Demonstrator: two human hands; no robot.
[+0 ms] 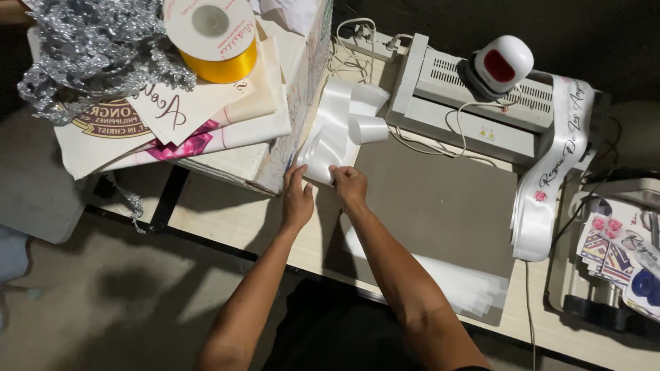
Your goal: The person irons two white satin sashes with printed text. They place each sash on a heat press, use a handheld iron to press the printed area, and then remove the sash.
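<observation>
A wide white satin ribbon (342, 126) lies in loose loops on the table, between a cardboard box and a white machine. My left hand (297, 198) pinches the near end of the ribbon at its left corner. My right hand (350, 185) grips the same end at its right corner, fingers curled over the edge. Both hands sit at the left edge of a grey-brown mat (440, 199). Beneath my right forearm, translucent white sheets (460, 282) lie on the mat's near corner.
A white laminator-like machine (474, 103) stands at the back with a small white and red heat press (500, 64) on top. A printed white sash (553, 165) drapes over its right end. A box (289, 137) at left carries printed papers, a yellow ribbon spool (216, 41) and silver tinsel (89, 48).
</observation>
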